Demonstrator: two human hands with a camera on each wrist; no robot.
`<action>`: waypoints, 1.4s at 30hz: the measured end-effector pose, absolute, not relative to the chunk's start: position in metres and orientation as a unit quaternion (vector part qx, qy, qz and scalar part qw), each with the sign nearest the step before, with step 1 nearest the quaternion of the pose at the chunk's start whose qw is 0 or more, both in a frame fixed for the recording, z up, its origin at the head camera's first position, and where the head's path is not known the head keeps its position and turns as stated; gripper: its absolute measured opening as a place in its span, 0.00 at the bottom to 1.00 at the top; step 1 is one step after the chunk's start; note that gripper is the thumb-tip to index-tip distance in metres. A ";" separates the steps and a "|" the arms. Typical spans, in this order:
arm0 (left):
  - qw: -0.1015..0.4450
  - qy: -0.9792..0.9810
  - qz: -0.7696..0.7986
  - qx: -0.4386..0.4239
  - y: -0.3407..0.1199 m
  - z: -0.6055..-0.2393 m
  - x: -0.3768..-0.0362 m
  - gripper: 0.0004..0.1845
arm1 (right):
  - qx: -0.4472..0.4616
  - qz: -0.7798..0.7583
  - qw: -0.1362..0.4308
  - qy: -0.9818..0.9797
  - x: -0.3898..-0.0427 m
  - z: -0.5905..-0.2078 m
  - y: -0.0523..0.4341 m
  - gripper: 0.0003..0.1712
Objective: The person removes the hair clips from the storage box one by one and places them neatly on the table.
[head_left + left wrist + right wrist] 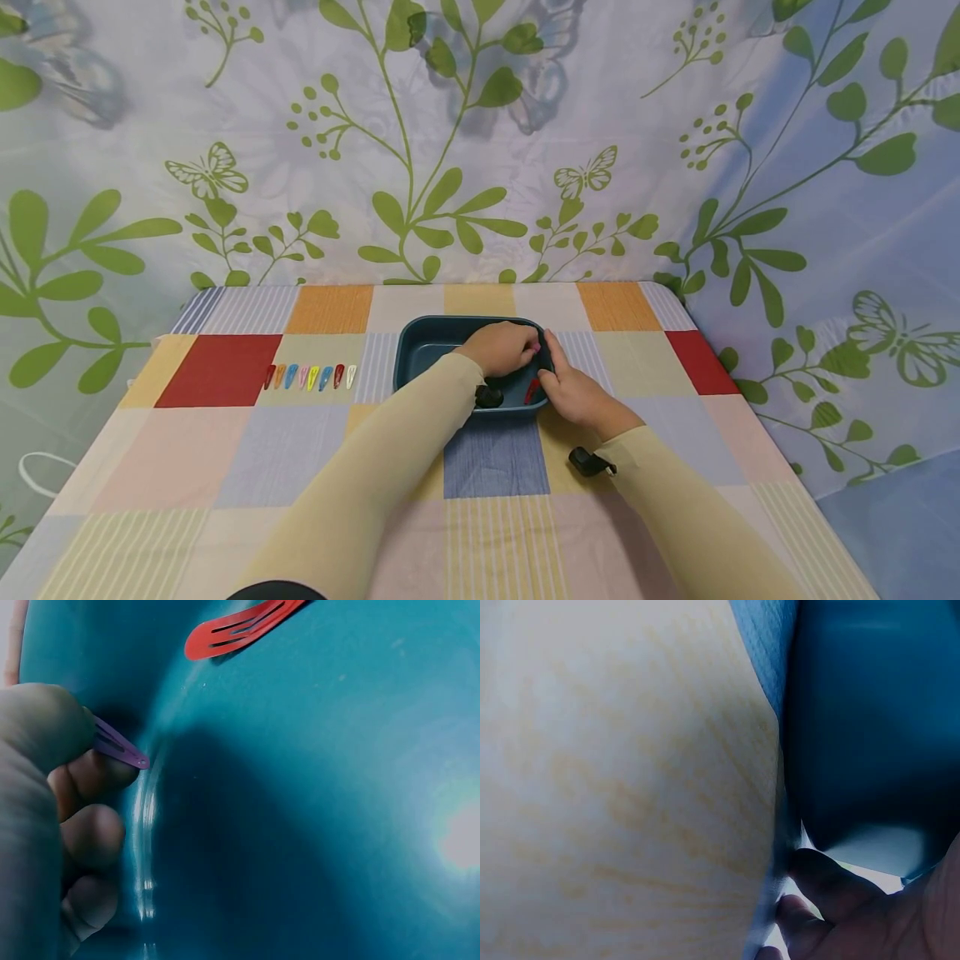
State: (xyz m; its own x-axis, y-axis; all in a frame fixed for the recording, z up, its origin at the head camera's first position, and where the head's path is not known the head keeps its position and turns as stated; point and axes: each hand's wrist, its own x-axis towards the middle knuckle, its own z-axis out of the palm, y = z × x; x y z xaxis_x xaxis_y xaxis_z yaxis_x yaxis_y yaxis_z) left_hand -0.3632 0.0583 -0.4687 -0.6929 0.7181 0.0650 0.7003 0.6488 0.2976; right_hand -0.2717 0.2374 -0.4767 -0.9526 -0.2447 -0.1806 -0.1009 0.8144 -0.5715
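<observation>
A teal tray (420, 343) stands at the middle of the checked tablecloth. My left hand (528, 348) reaches into its right end and pinches a purple hair clip (120, 746) between thumb and fingers (90, 776), just above the tray floor (315, 810). A red hair clip (532, 390) (240, 628) lies loose in the tray by the near right corner. My right hand (553, 377) grips the tray's right rim, thumb on top. Its fingers (817, 896) curl at the foot of the tray's outer wall (870, 727).
A row of several coloured hair clips (309, 377) lies on the cloth to the left of the tray. The tablecloth (630, 787) reaches the table's edges on all sides. A leaf-printed curtain (480, 167) hangs close behind the table.
</observation>
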 end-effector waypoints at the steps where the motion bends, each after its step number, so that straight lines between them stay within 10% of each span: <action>1: 0.028 0.907 0.152 0.391 0.058 -0.468 -0.363 0.11 | -0.091 -0.291 0.124 0.944 -0.272 -0.476 0.237 0.41; 42: 0.042 0.896 0.231 0.376 0.054 -0.464 -0.366 0.08 | -0.091 -0.292 0.127 0.944 -0.271 -0.475 0.237 0.41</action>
